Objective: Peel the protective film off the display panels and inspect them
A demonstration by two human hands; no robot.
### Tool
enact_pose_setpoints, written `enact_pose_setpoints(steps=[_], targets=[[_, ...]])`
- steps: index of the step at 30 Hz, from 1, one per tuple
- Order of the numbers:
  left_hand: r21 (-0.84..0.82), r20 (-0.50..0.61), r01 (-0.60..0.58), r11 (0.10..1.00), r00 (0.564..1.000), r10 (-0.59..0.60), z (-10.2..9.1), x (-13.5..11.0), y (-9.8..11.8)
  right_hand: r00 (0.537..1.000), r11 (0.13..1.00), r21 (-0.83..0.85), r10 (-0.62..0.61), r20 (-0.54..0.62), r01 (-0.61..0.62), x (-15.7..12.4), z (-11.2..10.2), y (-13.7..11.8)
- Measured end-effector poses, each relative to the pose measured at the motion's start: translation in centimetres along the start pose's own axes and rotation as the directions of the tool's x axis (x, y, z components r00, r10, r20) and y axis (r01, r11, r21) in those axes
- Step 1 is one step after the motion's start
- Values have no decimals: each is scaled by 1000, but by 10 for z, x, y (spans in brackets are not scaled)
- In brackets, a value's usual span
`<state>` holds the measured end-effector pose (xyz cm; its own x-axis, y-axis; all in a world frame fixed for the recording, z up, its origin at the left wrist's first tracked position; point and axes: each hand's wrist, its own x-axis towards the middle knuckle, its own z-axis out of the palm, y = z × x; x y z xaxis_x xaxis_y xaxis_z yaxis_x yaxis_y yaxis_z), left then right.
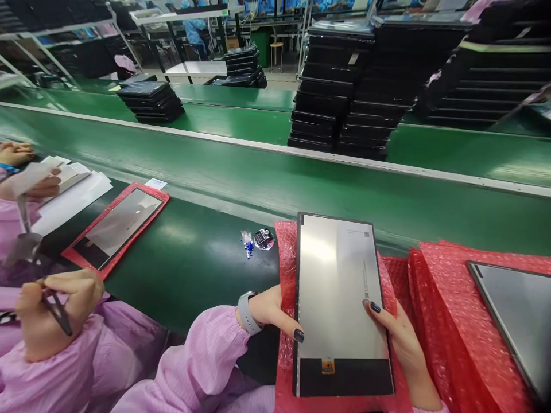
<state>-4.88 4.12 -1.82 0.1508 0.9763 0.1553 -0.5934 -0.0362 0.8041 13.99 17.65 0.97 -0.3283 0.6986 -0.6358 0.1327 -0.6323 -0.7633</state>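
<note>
We see a flat screen panel (340,298) lying on a sheet of red bubble wrap (286,258) at the near edge of a green table (193,264). The left hand (271,312) rests at the panel's left edge, thumb pressed on the frame, fingers hidden below — so it pinches that edge. The right hand (398,335) holds the right edge, fingertips laid on the grey face. A watch (247,312) sits on the left wrist above a pink sleeve (202,355).

Just beyond the wrap's far left corner lies a small round metal piece (264,238) with some blue bits beside it. A second panel (516,315) lies on more red wrap to the right. To the left, a co-worker's hand (51,312) grips a thin dark tool, near another panel (118,226) on red wrap and white papers (73,195). Behind the table runs a green belt (301,178) — stacks of black trays (344,86) stand past it.
</note>
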Motion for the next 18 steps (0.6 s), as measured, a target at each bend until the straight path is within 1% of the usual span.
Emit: enact_pose_setpoints(steps=[2,5,7,9,12,17,18], targets=[[20,6,2,1000,1000,-2,3,1,3,1000,1000,-11,-11,0,11,0,0,0],[32,-14,7,999,1000,-6,7,2,10,1000,1000,-11,-5,3,5,1,0,1],[24,-18,4,1000,1000,-3,8,2,11,1000,1000,-12,-25,4,25,1,1,0],[10,7,-2,1000,1000,2,6,2,9,999,999,-2,-32,17,32,0,3,0],[-16,37,-7,1000,999,8,2,2,5,1000,1000,14,-11,17,11,0,4,0],[0,36,-36,999,999,36,1,3,3,999,1000,-16,-3,51,3,2,2,0],[-4,31,-35,999,999,35,1,2,3,999,1000,-20,-9,43,10,3,0,1]])
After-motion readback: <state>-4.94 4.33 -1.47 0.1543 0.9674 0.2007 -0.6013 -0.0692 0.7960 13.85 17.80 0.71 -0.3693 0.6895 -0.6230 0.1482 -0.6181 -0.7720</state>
